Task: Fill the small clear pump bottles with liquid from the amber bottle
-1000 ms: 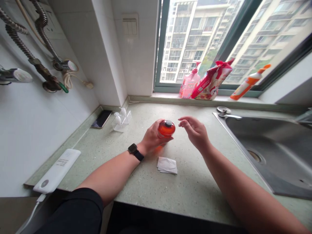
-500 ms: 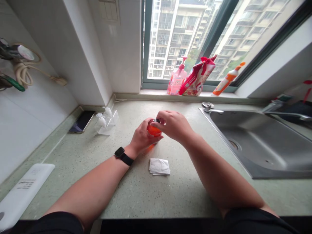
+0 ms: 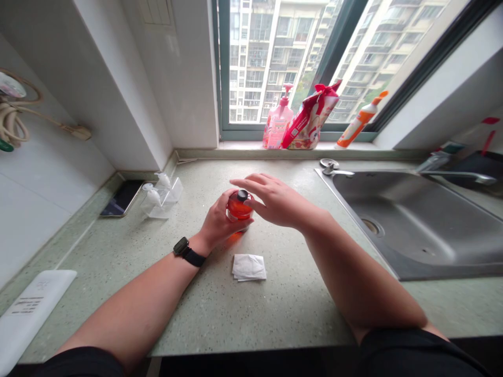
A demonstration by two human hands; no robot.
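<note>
A small orange bottle (image 3: 237, 208) with a black cap (image 3: 242, 195) stands on the green speckled counter (image 3: 291, 293). My left hand (image 3: 214, 225) is wrapped around its body from the left, a black watch (image 3: 184, 250) on the wrist. My right hand (image 3: 277, 201) hovers over the top of the bottle with its fingers stretched out and apart. Its thumb lies beside the cap, and nothing is gripped in it. A folded white tissue (image 3: 248, 267) lies on the counter just in front of the bottle.
A steel sink (image 3: 416, 225) with a tap (image 3: 451, 173) is on the right. On the sill stand a pink pump bottle (image 3: 278, 124), a red bag (image 3: 308, 119) and an orange bottle (image 3: 358, 124). A phone (image 3: 121, 199), a clear holder (image 3: 162, 191) and a white power bank (image 3: 27, 309) lie left.
My right hand came onto the cap and closed on it, and has now spread its fingers out over the bottle. The left hand kept hold. The view shifted left and down.
</note>
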